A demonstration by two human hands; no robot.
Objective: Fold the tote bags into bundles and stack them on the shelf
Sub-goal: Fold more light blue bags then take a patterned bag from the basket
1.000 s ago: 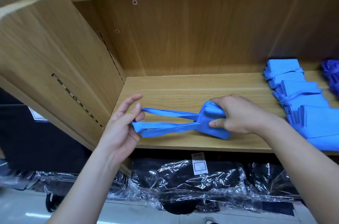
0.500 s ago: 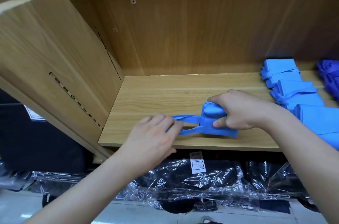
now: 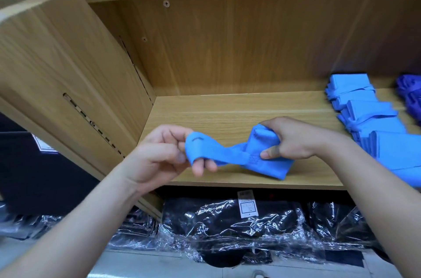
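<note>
Folded blue tote bag (image 3: pixel 271 160), handles (image 3: pixel 218 152) leftward, seemingly above shelf (image 3: pixel 227 113).

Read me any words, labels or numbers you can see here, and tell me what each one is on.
White tag on the plastic-wrapped black goods: printed, too small to read.
White label on the dark panel at left: blurred, unreadable.
No other legible text.

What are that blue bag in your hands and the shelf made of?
The blue bag looks like thin matte fabric, perhaps non-woven: it creases softly and shows stitching. The shelf looks like wood-grain board, probably laminate: smooth, slight sheen.
</note>
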